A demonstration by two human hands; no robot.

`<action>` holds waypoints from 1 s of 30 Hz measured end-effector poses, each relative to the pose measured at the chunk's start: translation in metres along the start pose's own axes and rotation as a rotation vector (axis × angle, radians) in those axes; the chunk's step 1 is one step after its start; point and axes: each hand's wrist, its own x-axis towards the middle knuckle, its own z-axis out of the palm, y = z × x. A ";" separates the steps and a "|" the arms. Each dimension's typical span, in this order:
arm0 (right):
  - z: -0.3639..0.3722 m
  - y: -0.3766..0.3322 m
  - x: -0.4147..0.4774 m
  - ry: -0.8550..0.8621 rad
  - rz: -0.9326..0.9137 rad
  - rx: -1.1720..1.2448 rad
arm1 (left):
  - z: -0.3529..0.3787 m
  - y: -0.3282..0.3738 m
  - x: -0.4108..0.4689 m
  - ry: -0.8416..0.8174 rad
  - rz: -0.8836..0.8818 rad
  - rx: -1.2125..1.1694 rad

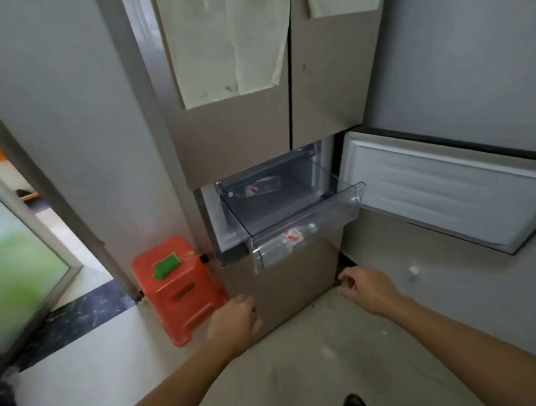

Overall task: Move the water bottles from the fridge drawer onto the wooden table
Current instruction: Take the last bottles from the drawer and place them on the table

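Starting at the left, an orange stool (180, 291) sits right beside the fridge (232, 127), a green pad (166, 265) on top. If we step back carelessly with a bottle in hand, that stool is the thing we trip on.

Our left hand (235, 322) hangs low in front of the fridge, fingers (248, 303) curled loosely, holding nothing. Above it the clear drawer (304, 222) is pulled out, and this is where the risk lives: one bottle (288, 242) lies on its side pressed against the drawer's front wall, so it may roll or slip as we lift it. A second bottle (261, 187) lies further back, in the upper bin (290, 174), where we could knock our knuckles on the rim reaching in.

Our right hand (367, 289) hovers near the fridge's lower corner, fingers (345, 280) bent inward, empty too. The open door (444, 189) juts out on the right, easy to bump.

The count: two bottles, both in the fridge; one stool; two hands, both free. No desk in sight.
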 end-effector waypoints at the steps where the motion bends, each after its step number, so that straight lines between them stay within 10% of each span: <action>1: -0.006 0.009 0.021 0.011 -0.011 -0.011 | 0.001 0.004 0.021 0.013 -0.004 0.003; 9: -0.065 0.032 0.190 0.136 -0.300 -0.203 | -0.004 0.019 0.176 0.139 -0.120 0.061; 15: -0.055 0.031 0.281 -0.142 -0.290 -0.508 | 0.008 0.012 0.232 -0.084 -0.251 0.108; 30: -0.048 0.068 0.279 -0.189 -0.416 -0.452 | 0.009 0.011 0.225 -0.141 -0.078 -0.043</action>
